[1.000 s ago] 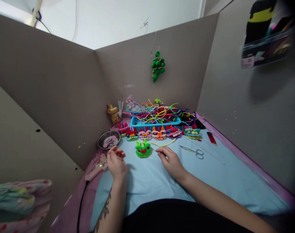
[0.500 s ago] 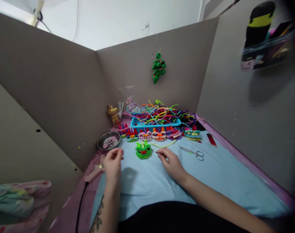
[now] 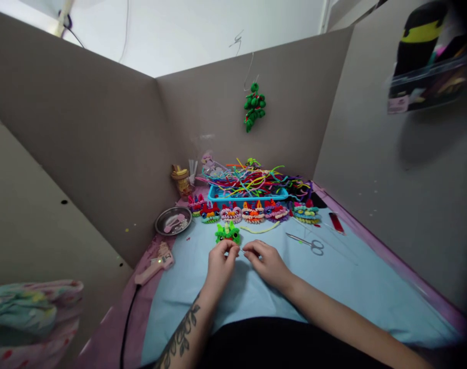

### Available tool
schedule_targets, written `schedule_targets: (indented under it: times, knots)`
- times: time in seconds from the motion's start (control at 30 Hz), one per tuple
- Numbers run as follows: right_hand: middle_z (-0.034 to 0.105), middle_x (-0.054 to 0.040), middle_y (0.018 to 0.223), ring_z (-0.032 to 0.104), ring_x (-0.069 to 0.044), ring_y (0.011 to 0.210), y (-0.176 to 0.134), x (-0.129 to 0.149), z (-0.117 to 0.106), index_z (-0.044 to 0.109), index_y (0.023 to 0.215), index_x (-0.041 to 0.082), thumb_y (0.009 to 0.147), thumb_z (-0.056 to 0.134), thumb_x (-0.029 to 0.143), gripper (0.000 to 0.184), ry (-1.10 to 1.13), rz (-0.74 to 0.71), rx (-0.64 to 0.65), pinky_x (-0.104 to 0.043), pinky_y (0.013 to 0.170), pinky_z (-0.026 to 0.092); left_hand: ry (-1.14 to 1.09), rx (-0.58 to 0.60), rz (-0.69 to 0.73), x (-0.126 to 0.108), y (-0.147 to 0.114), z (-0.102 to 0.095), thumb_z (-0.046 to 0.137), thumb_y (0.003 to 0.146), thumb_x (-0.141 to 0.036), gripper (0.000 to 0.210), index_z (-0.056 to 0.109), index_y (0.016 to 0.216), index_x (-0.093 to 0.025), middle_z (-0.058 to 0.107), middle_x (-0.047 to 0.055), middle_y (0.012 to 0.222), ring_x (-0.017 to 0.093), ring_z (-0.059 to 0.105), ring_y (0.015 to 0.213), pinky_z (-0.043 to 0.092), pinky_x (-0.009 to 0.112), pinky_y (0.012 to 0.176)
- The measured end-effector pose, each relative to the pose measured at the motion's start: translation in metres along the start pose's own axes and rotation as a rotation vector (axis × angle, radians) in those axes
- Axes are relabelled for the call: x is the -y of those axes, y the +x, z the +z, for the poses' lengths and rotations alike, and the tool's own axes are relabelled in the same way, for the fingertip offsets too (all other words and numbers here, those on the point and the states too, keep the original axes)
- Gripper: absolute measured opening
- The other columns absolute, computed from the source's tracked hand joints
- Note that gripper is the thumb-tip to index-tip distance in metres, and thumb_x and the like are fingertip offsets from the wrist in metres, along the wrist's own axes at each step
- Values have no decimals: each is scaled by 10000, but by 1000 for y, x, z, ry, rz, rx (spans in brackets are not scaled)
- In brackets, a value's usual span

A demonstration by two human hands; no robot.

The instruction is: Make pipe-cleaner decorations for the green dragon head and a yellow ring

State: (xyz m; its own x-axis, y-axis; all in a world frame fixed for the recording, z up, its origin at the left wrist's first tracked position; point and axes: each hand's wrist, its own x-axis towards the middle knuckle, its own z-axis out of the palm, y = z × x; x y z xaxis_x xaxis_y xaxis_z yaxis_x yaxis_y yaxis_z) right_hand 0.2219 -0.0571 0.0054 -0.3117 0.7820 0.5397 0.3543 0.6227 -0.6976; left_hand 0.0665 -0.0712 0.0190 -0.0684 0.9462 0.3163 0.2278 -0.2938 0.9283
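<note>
Head view: green figure [image 3: 226,231] sits mid-counter, just on the far side of the hands and in front of the row. Thin pale piece [image 3: 241,250] is at the fingertips, near side of it.

Right hand [image 3: 267,260]: narrow pinch, seems to be on the piece. Left hand [image 3: 221,261]: thumb and finger curled close together at the piece's left end; can't tell if they grip it.

Risks, my read: piece is tiny, so a loose pinch could drop it, easy to lose on the pale blue cloth [image 3: 321,292]. Left knuckles are right up against the figure's near side (contact unclear), so a careless push could tip or shift it. Glue gun [image 3: 155,270] lies left with a light showing; if hot, a wide left swing could mean a burn. Its cord [image 3: 127,318] could snag a forearm.

Looks: figure is fuzzy, bright green, pale horn on top, dark eye, bit of red low down; rest hidden by fingers. Piece too small to identify.

Outward: yellowish strand [image 3: 261,229] right, scissors [image 3: 306,243] farther right, metal dish [image 3: 161,224] far left, blue tray [image 3: 237,200] far.
</note>
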Motion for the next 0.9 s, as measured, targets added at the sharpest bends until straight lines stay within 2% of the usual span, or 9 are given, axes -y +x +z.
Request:
schedule_targets:
  times: [0.1, 0.27, 0.53, 0.73, 0.83, 0.9]
  knots:
    - [581, -17, 717, 541, -152, 712, 1, 2, 0, 567, 746, 188, 816, 474, 155, 121, -1, 20, 32, -275, 673, 423, 69, -27, 73, -3, -2, -1, 551, 760, -236, 124, 617, 671, -179, 584, 28, 662, 154, 537, 660, 389, 215, 550]
    - [554, -6, 705, 518, -142, 693, 3, 7, 0, 524, 711, 188, 796, 467, 111, 128, 10, 18, 60, -264, 658, 403, 120, -82, 117, -10, -4, -4, 528, 760, -204, 127, 597, 655, -187, 558, 17, 644, 148, 514, 630, 370, 220, 548]
    - [543, -7, 686, 512, -149, 701, 7, 17, -2, 508, 690, 193, 777, 461, 83, 149, 6, -58, 39, -261, 645, 395, 91, -172, 89, -13, -9, -11, 528, 760, -224, 115, 577, 663, -188, 537, 4, 622, 132, 490, 586, 351, 211, 510]
    - [521, -8, 671, 500, -152, 691, 7, 23, 1, 483, 682, 198, 777, 449, 76, 158, 19, -89, 29, -260, 641, 389, 114, -212, 93, -11, -12, -8, 523, 773, -248, 142, 541, 646, -188, 525, -6, 594, 116, 473, 540, 351, 212, 507]
    - [515, -4, 673, 492, -146, 682, 5, 20, 0, 483, 679, 194, 771, 452, 74, 154, 33, -78, 34, -257, 643, 386, 48, -245, 72, -13, -8, -17, 520, 791, -277, 163, 529, 660, -182, 484, -22, 569, 95, 431, 497, 334, 197, 474]
    - [512, 0, 669, 487, -140, 669, 4, 15, -2, 487, 669, 190, 768, 454, 78, 153, 50, -33, 26, -255, 642, 383, -53, -357, 77, -18, -1, -33, 515, 806, -306, 181, 507, 676, -180, 445, -39, 556, 77, 389, 466, 305, 179, 438]
